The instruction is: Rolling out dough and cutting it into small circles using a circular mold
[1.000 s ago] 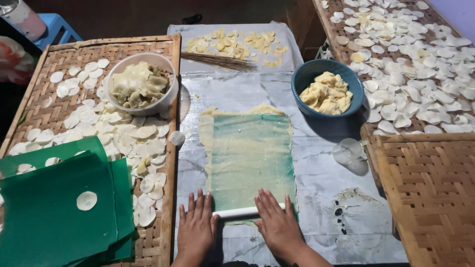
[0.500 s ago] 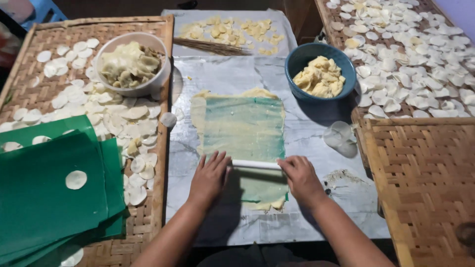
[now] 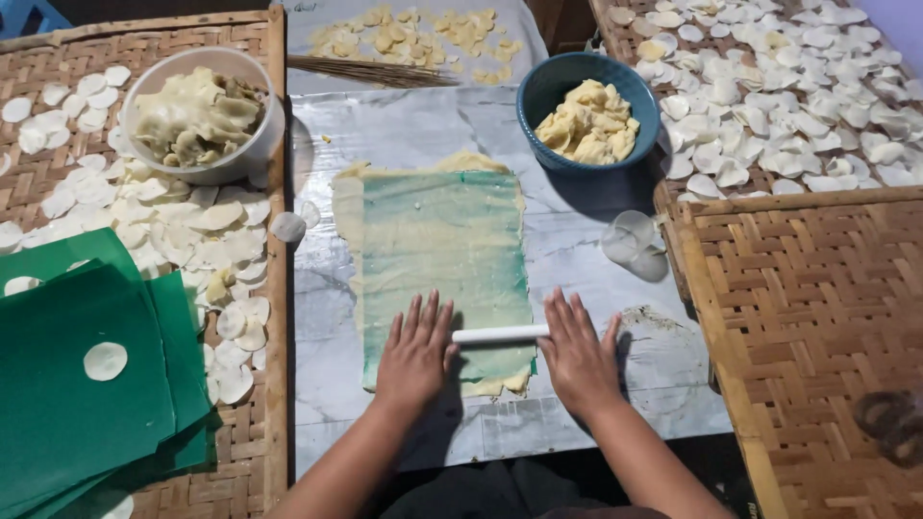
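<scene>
A big grey work sheet lies between woven bamboo trays, and on it a thin flat sheet of dough under green plastic reaches from the hands toward the far side, with a blue bowl of dough lumps far right, a white bowl of dough scraps far left, and green plastic sheets near left. A thin white rolling stick lies across the near end of the dough, and the left hand and right hand press flat and open on its two ends, fingers spread, not wrapped around it. Since half a second ago the hands and stick have stayed near the same end of the dough, and the view has come closer.
</scene>
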